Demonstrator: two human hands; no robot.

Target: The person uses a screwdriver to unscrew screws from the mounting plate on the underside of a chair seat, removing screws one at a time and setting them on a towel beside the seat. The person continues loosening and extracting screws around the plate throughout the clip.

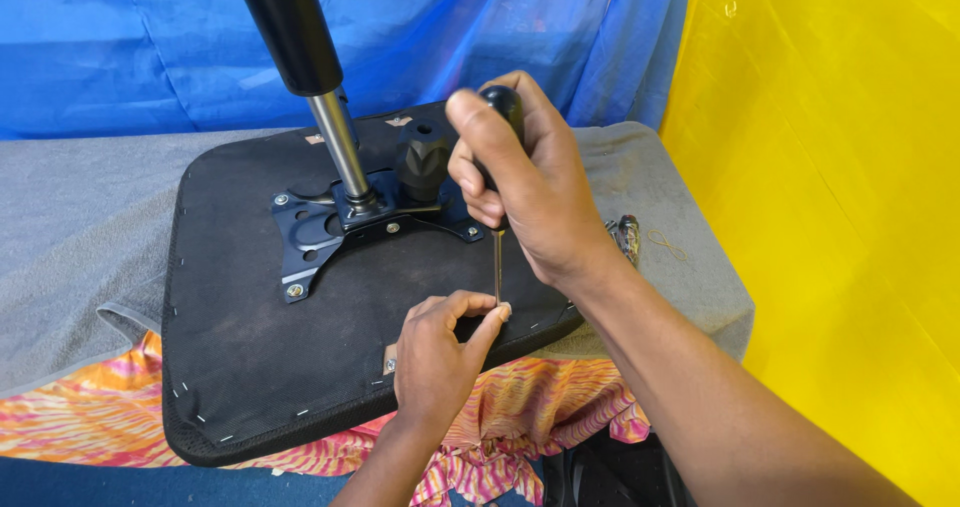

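Right hand (530, 182) grips screwdriver (497, 222) upright; left hand (440, 352) fingers pinch its tip, probably steadying a screw, on seat (250, 337); keep shaft vertical.

Under our left hand (437, 352) we see the seat base (250, 337), covered in matt black fabric with a fine, slightly fuzzy weave. In our right hand (530, 182) the screwdriver handle (503, 102) looks like glossy black plastic, its shaft (497, 265) bare bright metal. Just left of that hand sit a matt black ribbed knob (423, 157), a semi-gloss painted metal plate (310, 229) and a polished steel piston (340, 147). Beneath everything lies rough grey cloth (70, 227).
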